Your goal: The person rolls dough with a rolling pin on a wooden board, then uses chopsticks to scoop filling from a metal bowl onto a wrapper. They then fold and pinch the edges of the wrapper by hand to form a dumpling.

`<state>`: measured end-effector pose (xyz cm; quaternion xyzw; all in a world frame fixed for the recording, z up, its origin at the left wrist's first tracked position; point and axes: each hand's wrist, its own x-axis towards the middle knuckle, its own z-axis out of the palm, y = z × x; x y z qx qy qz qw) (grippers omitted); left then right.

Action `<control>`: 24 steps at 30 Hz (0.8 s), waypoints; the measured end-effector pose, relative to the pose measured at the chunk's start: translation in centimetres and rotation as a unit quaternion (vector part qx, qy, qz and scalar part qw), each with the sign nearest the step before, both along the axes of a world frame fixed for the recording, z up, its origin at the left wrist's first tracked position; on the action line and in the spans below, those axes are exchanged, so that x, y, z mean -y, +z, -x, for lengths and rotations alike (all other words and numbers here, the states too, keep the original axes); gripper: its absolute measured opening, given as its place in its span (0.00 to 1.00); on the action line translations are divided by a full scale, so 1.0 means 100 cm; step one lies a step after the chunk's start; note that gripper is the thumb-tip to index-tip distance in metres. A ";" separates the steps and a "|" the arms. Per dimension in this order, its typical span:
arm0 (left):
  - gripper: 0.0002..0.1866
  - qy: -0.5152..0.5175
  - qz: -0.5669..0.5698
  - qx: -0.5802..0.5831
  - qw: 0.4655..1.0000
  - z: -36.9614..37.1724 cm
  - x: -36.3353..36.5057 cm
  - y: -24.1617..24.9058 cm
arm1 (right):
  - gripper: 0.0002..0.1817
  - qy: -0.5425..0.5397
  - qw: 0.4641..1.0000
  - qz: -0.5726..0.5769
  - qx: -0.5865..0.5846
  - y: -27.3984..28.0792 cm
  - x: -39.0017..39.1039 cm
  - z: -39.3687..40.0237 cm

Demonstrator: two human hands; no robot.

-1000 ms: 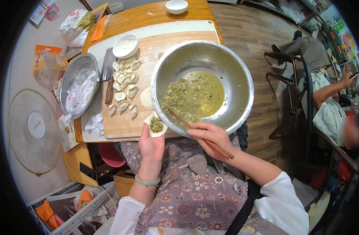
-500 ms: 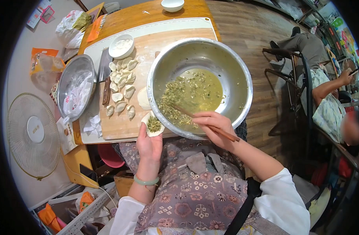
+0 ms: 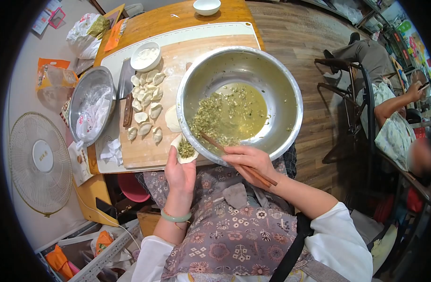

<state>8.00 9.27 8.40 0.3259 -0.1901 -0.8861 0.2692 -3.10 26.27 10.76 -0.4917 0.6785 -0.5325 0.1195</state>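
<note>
My left hand (image 3: 180,174) holds a round dough wrapper (image 3: 181,160) with green filling (image 3: 186,149) on it, close beside the big metal bowl (image 3: 293,96). My right hand (image 3: 253,163) grips wooden chopsticks (image 3: 215,144), whose tips reach into the chopped green filling (image 3: 208,115) at the bowl's left side. Yellowish liquid (image 3: 248,110) lies in the bowl. Left of it, several folded dumplings (image 3: 155,110) sit on a floured wooden board (image 3: 131,155), and a flat wrapper (image 3: 172,120) is partly hidden under the bowl's rim.
A cleaver with a wooden handle (image 3: 128,110) lies near a white bowl of flour (image 3: 145,56). A metal basin (image 3: 113,101) with plastic bags stands at the left, above a fan (image 3: 41,157). An empty white bowl (image 3: 207,6) is at the back. Another person (image 3: 394,122) sits at the right.
My right hand and the chopsticks have shifted left and slightly down, with the tips now nearer the bowl's left wall. My left hand has hardly moved.
</note>
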 end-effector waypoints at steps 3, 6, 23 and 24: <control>0.23 -0.002 -0.003 0.000 1.000 0.001 -0.001 0.000 | 0.17 0.016 1.000 -0.002 0.001 0.001 -0.007 -0.006; 0.22 -0.003 -0.009 -0.008 1.000 0.001 0.000 -0.002 | 0.17 0.039 0.998 -0.009 -0.040 0.006 -0.012 -0.009; 0.21 -0.011 -0.013 -0.011 1.000 0.004 0.006 -0.007 | 0.14 0.157 0.953 0.000 -0.258 0.020 -0.001 -0.024; 0.21 -0.007 -0.018 -0.016 1.000 0.004 0.007 -0.010 | 0.14 0.152 0.962 0.011 -0.225 0.025 -0.003 -0.022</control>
